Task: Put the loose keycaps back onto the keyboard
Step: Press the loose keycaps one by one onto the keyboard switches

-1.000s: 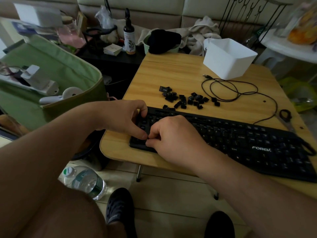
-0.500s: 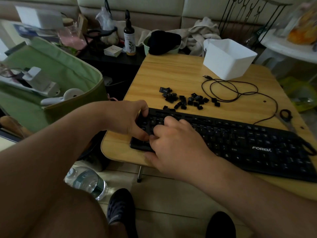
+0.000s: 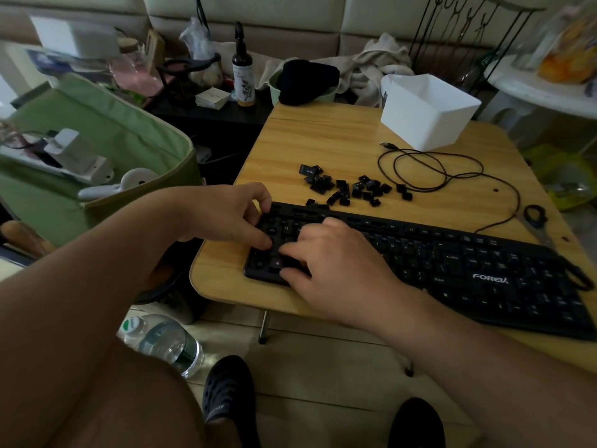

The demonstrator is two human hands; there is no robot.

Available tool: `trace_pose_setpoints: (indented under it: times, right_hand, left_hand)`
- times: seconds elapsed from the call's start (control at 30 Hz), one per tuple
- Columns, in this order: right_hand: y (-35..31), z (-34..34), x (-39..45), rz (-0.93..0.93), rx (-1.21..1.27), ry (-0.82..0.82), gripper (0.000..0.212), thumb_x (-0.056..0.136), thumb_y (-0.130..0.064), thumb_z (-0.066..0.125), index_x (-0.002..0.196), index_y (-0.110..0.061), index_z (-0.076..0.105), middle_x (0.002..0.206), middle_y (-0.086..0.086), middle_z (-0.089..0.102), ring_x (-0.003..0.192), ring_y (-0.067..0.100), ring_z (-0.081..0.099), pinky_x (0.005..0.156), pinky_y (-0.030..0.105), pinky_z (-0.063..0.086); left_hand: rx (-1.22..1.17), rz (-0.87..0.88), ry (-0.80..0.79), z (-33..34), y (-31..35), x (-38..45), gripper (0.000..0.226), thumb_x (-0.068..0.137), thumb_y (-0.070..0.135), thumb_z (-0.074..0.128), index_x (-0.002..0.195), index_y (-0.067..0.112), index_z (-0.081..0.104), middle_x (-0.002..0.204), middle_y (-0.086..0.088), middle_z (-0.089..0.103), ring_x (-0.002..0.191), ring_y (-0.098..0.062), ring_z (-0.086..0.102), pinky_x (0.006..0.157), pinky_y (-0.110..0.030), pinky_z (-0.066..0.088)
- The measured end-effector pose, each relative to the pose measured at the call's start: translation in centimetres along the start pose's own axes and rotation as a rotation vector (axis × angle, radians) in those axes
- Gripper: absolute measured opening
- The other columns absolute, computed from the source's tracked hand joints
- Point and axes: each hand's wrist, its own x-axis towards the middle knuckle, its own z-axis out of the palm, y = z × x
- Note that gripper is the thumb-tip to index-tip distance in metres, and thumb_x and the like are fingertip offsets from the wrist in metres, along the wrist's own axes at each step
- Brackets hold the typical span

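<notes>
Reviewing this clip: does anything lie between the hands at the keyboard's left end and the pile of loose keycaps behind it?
Nothing visible does. The loose keycaps lie on bare table just behind the keyboard. The cable coils right of them; the left hand and right hand reach over freely.

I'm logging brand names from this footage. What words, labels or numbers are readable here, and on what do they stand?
"FOREV": white lettering on the black keyboard, right of centre.
Key legends on the keyboard: too small and dim to read.
Loose keycaps on the table: print blurred, unreadable.
Brown spray bottle: label shows a leaf drawing, text unreadable.
Water bottle on the floor: label blurred, unreadable.
</notes>
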Motion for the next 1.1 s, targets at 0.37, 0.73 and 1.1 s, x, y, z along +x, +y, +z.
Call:
trace_pose_setpoints:
  times: [0.37, 0.73, 1.1]
  right_hand:
    - [-0.7, 1.1, 1.0, 0.091, 0.206, 0.026, 0.016, 0.096, -0.041, 0.069, 0.102, -0.026, 0.07, 0.102, -0.007, 0.059, 0.105, 0.018, 0.049, 0.091, 0.041, 0.048]
    - [1.7, -0.9, 1.5, 0.222, 0.595, 0.163, 0.007, 0.094, -0.032, 0.073, 0.089, -0.033, 0.069, 0.081, -0.011, 0.069, 0.075, 0.003, 0.063, 0.067, 0.021, 0.053]
    - [1.0, -0.5, 0.5, 0.125, 0.478, 0.213, 0.014, 0.089, -0.04, 0.078, 0.1, -0.031, 0.078, 0.082, -0.014, 0.07, 0.064, -0.002, 0.06, 0.058, 0.015, 0.049]
  left_hand:
    - [0.13, 0.028, -0.088, 0.1, 0.3, -0.5, 0.064, 0.07, 0.026, 0.096, 0.114, 0.032, 0.05, 0.099, -0.008, 0.065, 0.078, -0.014, 0.059, 0.073, -0.035, 0.051]
    - [-0.096, 0.148, -0.053, -0.6, 0.9, -2.0, 0.054, 0.061, 0.076, 0.079, 0.098, 0.037, 0.082, 0.095, -0.01, 0.074, 0.093, -0.014, 0.066, 0.097, -0.046, 0.053]
    - [-0.066, 0.122, -0.047, 0.2, 2.0, -2.0, 0.015, 0.096, 0.027, 0.071, 0.088, 0.027, 0.084, 0.088, 0.008, 0.079, 0.084, 0.001, 0.068, 0.089, -0.031, 0.048]
